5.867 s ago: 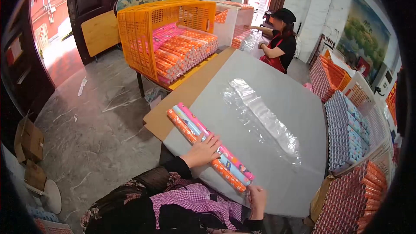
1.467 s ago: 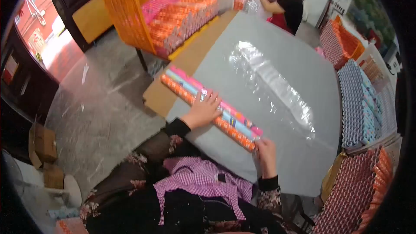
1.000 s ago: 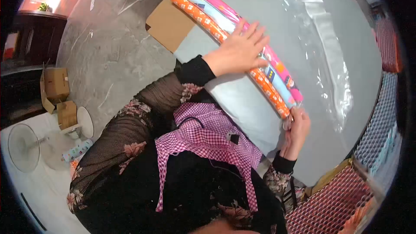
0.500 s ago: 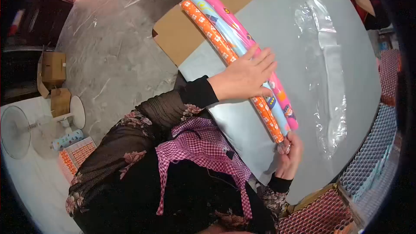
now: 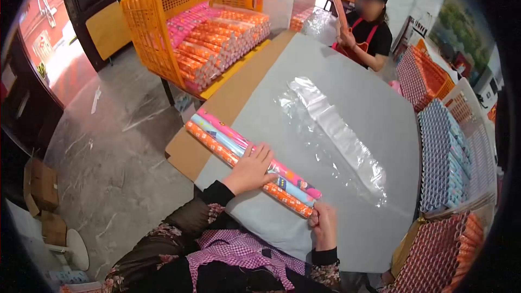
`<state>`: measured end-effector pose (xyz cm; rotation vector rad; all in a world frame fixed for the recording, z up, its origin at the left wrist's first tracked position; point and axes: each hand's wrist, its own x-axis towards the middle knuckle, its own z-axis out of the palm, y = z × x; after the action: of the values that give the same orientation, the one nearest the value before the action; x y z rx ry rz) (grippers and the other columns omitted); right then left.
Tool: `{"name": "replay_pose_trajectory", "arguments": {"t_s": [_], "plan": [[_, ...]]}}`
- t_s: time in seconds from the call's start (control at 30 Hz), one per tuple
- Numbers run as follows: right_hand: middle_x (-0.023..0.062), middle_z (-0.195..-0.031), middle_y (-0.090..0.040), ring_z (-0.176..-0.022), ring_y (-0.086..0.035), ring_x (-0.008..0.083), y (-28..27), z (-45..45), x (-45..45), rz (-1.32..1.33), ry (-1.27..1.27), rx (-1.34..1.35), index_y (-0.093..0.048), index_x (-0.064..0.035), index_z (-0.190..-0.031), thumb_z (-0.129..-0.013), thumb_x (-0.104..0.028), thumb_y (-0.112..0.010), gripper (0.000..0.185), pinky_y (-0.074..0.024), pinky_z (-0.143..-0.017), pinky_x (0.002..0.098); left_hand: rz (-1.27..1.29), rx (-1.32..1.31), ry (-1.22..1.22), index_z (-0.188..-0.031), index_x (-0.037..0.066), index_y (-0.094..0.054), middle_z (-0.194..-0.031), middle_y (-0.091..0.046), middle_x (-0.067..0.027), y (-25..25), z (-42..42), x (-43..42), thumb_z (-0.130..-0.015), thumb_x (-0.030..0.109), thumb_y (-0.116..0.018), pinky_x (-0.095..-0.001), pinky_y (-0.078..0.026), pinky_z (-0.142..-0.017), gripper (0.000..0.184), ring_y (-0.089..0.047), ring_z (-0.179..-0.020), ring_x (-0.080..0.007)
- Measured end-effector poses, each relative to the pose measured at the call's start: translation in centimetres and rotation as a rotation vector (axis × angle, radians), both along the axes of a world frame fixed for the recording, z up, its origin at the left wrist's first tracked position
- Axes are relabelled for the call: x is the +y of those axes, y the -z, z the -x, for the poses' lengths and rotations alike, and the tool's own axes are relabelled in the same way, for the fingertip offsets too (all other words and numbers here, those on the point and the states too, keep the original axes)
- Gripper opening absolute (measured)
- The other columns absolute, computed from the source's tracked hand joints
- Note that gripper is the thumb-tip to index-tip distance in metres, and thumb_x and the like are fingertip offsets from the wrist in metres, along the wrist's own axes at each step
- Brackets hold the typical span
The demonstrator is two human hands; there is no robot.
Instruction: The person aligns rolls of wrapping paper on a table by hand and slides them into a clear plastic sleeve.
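Three rolls of patterned wrapping paper lie side by side at the table's near left part: an orange roll [image 5: 287,199], a light blue roll [image 5: 296,191] and a pink roll [image 5: 298,183]. Clear plastic appears to cover them. My left hand [image 5: 249,168] lies flat across their middle, fingers stretched out over the pink roll. At the rolls' near right end, my right hand [image 5: 324,222] is closed, pinching the end of the clear plastic sleeve; its fingertips are partly hidden. Flat clear plastic sleeves [image 5: 342,135] lie on the table beyond the rolls.
The grey-topped table [image 5: 374,228] spreads ahead. An orange crate [image 5: 146,38] full of rolls stands at the back left. More stacked rolls [image 5: 434,157] line the right side. Across the table, a person [image 5: 374,32] holds a long roll. Cardboard boxes [image 5: 43,187] sit on the floor.
The view has tilted up, bringing the orange crate and the person across the table into sight. My left hand stays on the rolls; my right hand is still at their end, its fingers now more curled.
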<state>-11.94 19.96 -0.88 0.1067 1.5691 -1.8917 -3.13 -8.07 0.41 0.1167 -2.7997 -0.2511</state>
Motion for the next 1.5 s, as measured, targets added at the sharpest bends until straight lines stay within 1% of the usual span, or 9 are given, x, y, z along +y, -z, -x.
{"name": "replay_pose_trajectory", "arguments": {"t_s": [0.2,0.27,0.3,0.43,0.57,0.6,0.7,0.8,1.5], "plan": [[0.0007,-0.058,-0.052,-0.049,-0.049,0.0090,-3.5,-2.8,2.1,-0.196,0.076,0.363,-0.057,-0.0015,-0.070,-0.091,-0.016,-0.058,0.026,-0.0378,-0.046,0.0254,0.059,0.008,0.011,-0.131,-0.007,-0.048,-0.138,-0.048,-0.0222,0.2,-0.3,-0.1,-0.090,0.050,-0.054,-0.0520,-0.026,-0.111,0.070,-0.040,-0.133,-0.0365],[0.0017,-0.065,-0.060,-0.059,-0.055,0.0098,-3.9,-2.1,4.8,-0.498,-0.020,0.915,-0.064,0.0033,-0.080,-0.092,-0.015,-0.058,0.023,-0.0437,-0.055,0.0253,0.076,0.020,0.021,-0.130,-0.006,-0.049,-0.136,-0.049,-0.0223,0.4,-0.2,-0.2,-0.090,0.049,-0.053,-0.0521,-0.028,-0.110,0.069,-0.040,-0.132,-0.0363],[0.0036,-0.073,-0.065,-0.068,-0.059,0.0109,-5.8,-2.0,6.1,-0.543,-0.057,0.914,-0.067,0.0064,-0.089,-0.092,-0.014,-0.059,0.022,-0.0476,-0.063,0.0255,0.082,0.026,0.031,-0.130,-0.006,-0.049,-0.136,-0.049,-0.0223,0.7,-0.1,-0.3,-0.090,0.049,-0.053,-0.0521,-0.028,-0.110,0.069,-0.040,-0.132,-0.0363],[0.0079,-0.087,-0.069,-0.083,-0.062,0.0134,-16.6,-3.1,6.8,-0.196,0.007,1.053,-0.068,0.0076,-0.100,-0.093,-0.013,-0.055,0.026,-0.0478,-0.078,0.0264,0.108,0.045,0.027,-0.130,-0.005,-0.047,-0.133,-0.050,-0.0220,1.5,0.3,-0.5,-0.090,0.049,-0.053,-0.0518,-0.027,-0.108,0.067,-0.041,-0.130,-0.0365],[0.0189,-0.114,-0.065,-0.097,-0.064,0.0229,-26.2,-5.2,5.1,0.298,-0.200,1.280,-0.046,0.0078,-0.137,-0.093,-0.037,-0.061,0.064,-0.0486,-0.090,0.0353,0.084,0.000,0.030,-0.132,-0.005,-0.044,-0.135,-0.048,-0.0219,1.1,0.2,-0.6,-0.091,0.050,-0.052,-0.0520,-0.025,-0.109,0.069,-0.039,-0.131,-0.0380],[0.0208,-0.117,-0.063,-0.098,-0.064,0.0246,-28.5,-6.1,4.4,0.321,-0.226,1.274,-0.039,0.0085,-0.141,-0.088,-0.058,-0.060,0.087,-0.0485,-0.091,0.0378,0.071,-0.019,0.028,-0.132,-0.005,-0.044,-0.136,-0.048,-0.0222,0.9,0.2,-0.5,-0.091,0.050,-0.052,-0.0523,-0.025,-0.109,0.069,-0.039,-0.132,-0.0383],[0.0297,-0.129,-0.055,-0.093,-0.067,0.0287,-32.9,-5.3,2.6,0.638,-0.558,1.298,-0.008,0.0056,-0.151,-0.083,-0.077,-0.044,0.113,-0.0546,-0.081,0.0391,0.095,0.023,0.027,-0.133,-0.004,-0.044,-0.136,-0.048,-0.0217,1.3,0.1,-0.5,-0.092,0.052,-0.051,-0.0533,-0.026,-0.110,0.070,-0.039,-0.132,-0.0380],[0.0366,-0.142,-0.037,-0.091,-0.068,0.0304,-35.5,-5.3,0.4,0.896,-0.709,1.491,0.019,0.0013,-0.148,-0.084,-0.075,-0.044,0.118,-0.0593,-0.073,0.0408,0.016,0.078,0.064,-0.132,-0.004,-0.046,-0.134,-0.049,-0.0213,2.8,0.9,-1.3,-0.092,0.053,-0.050,-0.0536,-0.027,-0.109,0.070,-0.041,-0.130,-0.0369],[0.0305,-0.133,-0.046,-0.091,-0.067,0.0262,-34.3,-3.3,0.1,0.791,-0.645,1.412,-0.004,0.0030,-0.142,-0.088,-0.060,-0.049,0.094,-0.0573,-0.074,0.0374,0.060,-0.014,0.002,-0.135,-0.008,-0.044,-0.140,-0.046,-0.0234,1.7,0.2,-0.3,-0.091,0.054,-0.051,-0.0550,-0.025,-0.111,0.076,-0.038,-0.135,-0.0371]]}}
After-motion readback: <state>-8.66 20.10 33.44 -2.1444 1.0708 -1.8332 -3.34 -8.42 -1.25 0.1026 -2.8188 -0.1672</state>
